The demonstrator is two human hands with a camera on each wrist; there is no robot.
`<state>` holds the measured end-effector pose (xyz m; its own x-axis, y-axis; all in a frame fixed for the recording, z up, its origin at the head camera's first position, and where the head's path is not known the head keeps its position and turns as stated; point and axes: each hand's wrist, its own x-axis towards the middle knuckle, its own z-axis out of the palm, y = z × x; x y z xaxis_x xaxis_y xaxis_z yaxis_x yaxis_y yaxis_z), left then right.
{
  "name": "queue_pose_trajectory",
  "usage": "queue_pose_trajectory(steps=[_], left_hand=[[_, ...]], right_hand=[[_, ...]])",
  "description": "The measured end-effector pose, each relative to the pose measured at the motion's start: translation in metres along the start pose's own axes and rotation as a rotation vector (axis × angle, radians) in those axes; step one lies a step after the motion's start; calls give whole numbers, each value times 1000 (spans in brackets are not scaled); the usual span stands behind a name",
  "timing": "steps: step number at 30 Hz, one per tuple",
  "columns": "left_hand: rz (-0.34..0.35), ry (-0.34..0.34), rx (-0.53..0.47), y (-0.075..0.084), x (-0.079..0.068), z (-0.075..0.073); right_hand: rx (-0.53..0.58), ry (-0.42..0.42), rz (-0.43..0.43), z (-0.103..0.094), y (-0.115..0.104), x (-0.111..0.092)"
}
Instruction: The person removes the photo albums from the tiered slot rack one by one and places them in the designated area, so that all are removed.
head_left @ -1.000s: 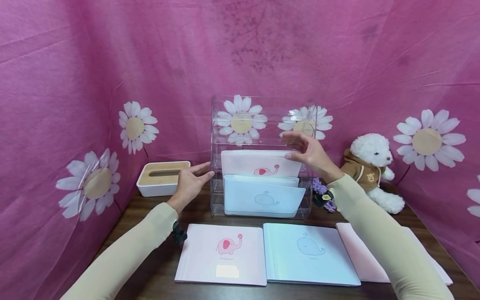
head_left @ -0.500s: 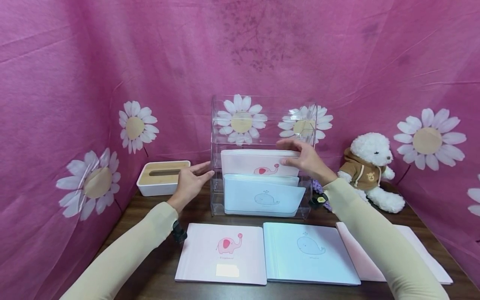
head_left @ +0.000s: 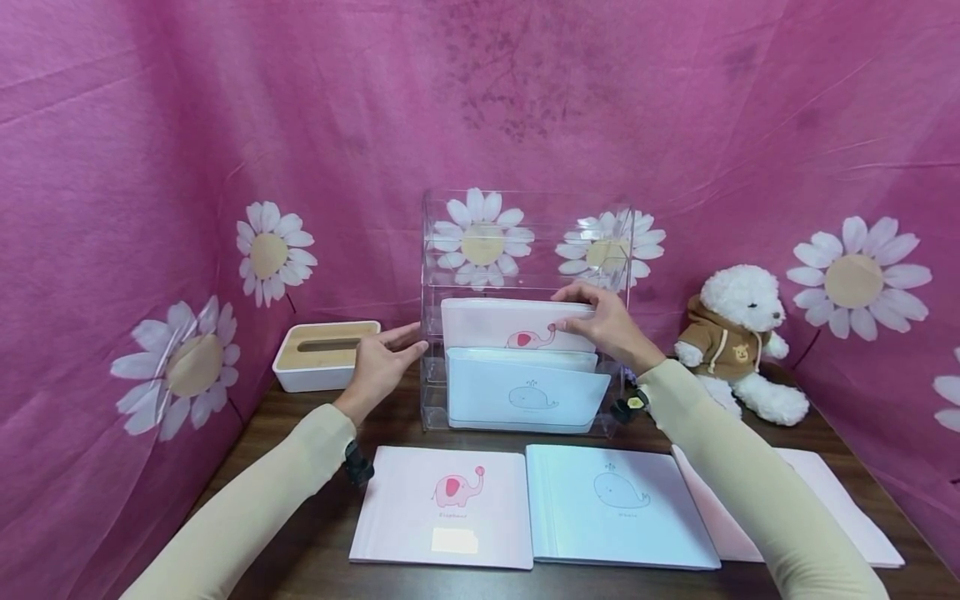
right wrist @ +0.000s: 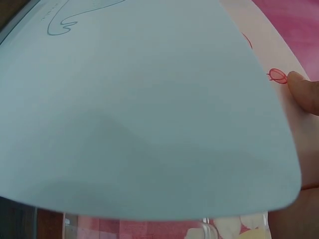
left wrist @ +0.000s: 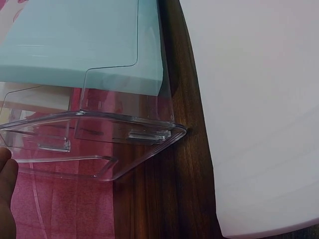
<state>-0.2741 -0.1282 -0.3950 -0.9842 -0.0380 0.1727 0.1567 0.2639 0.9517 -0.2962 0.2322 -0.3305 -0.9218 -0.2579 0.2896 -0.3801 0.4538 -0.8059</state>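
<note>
A clear acrylic rack (head_left: 525, 250) with stepped tiers stands on the table. A pink elephant booklet (head_left: 480, 321) leans in it, behind a pale blue whale booklet (head_left: 487, 400) in the front tier. My right hand (head_left: 603, 323) pinches the pink booklet near its upper right corner. Its thumb (right wrist: 303, 93) lies on the front beside the drawn ball, while the other fingers go behind the top edge. My left hand (head_left: 378, 365) touches the rack's left side with its fingers extended. The left wrist view shows only part of that hand (left wrist: 7, 199) at the rack's edge.
On the dark wooden table (head_left: 292, 475), nearer me, lie another pink elephant booklet (head_left: 405, 512), a blue whale booklet (head_left: 577, 517) and a pink cover (head_left: 832, 492). A wood-lidded tissue box (head_left: 318, 379) stands left. A white teddy bear (head_left: 738, 300) sits right.
My right hand has come down and left from above the pink elephant booklet's right corner and now grips that corner. My left hand stays against the rack.
</note>
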Motion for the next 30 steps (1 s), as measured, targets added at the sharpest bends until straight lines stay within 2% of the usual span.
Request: queue_pose_trajectory(steps=[9, 15, 23, 30], left_hand=[[17, 7, -15, -1, 1, 1], [7, 5, -7, 0, 1, 2], [6, 0, -5, 1, 0, 2], [2, 8, 5, 1, 0, 1]], right_hand=[[-30, 26, 16, 3, 0, 1], [22, 70, 65, 4, -1, 1], [60, 121, 31, 4, -1, 1], [122, 156, 50, 0, -4, 0]])
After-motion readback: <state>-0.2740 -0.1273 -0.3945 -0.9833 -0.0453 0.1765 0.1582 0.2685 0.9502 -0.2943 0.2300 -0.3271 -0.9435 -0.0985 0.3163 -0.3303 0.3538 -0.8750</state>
